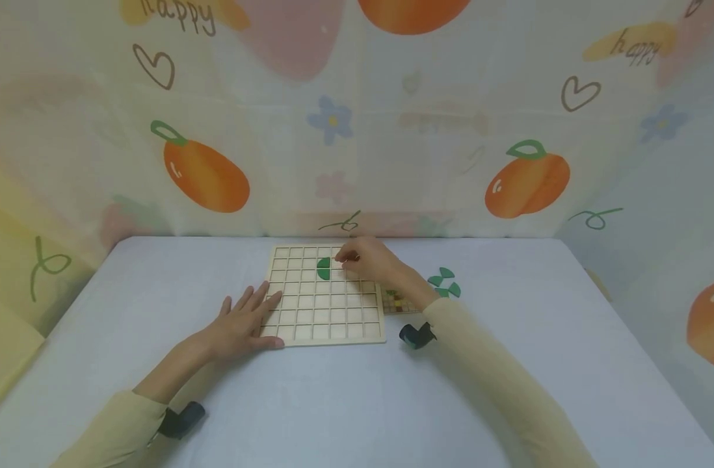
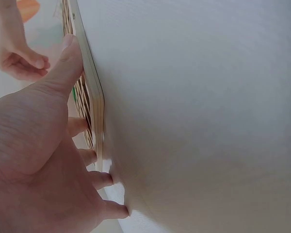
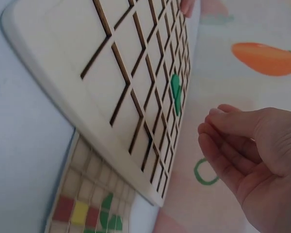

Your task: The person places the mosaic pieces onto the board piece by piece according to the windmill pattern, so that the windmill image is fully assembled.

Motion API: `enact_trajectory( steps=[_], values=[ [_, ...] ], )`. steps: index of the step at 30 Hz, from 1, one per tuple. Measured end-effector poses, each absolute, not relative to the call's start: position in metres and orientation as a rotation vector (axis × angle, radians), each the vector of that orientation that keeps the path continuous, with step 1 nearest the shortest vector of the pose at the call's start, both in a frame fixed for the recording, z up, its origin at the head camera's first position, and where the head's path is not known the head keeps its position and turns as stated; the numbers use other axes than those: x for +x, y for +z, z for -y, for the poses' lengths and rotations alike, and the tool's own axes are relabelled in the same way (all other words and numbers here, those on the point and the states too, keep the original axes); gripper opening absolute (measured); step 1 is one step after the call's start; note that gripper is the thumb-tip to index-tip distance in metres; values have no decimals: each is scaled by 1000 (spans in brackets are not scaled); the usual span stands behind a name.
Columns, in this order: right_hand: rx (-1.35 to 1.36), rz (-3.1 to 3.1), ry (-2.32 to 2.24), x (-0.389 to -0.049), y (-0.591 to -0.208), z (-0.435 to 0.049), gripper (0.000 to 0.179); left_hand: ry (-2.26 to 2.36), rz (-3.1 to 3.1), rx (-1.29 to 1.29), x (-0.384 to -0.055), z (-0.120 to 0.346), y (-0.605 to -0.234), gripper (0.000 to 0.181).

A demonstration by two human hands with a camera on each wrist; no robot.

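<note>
A square wooden board (image 1: 304, 316) with a grid of cells lies on the table. Two green quarter-circle pieces (image 1: 324, 274) sit in neighbouring cells near its far edge, their straight sides facing. My left hand (image 1: 240, 328) rests at the board's left edge, fingers spread; the left wrist view shows the thumb (image 2: 68, 63) on the rim. Above the board's far right part hovers my right hand (image 1: 369, 257), fingers loosely bent towards the thumb. In the right wrist view no piece shows between those fingertips (image 3: 206, 128).
Several loose green pieces (image 1: 447, 273) lie on the table right of the board. A smaller gridded pattern card (image 1: 399, 304) with coloured shapes sits against the board's right side, partly hidden by my right forearm. A printed cloth (image 1: 357, 175) hangs behind the table.
</note>
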State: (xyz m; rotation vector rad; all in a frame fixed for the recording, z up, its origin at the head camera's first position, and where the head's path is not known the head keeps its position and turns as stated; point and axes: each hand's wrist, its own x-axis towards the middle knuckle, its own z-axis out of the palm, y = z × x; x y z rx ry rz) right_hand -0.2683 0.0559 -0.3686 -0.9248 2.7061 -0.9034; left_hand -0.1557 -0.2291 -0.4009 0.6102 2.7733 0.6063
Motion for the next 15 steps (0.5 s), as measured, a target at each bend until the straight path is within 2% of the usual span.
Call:
enact_trajectory(
  steps=[5, 15],
  values=[
    [-833, -2714, -889, -267, -362, -74, 21, 609, -2775, 618, -156, 229, -402, 95],
    [-849, -2769, -852, -269, -356, -110, 21, 601, -2781, 623, -156, 230, -403, 95]
  ],
)
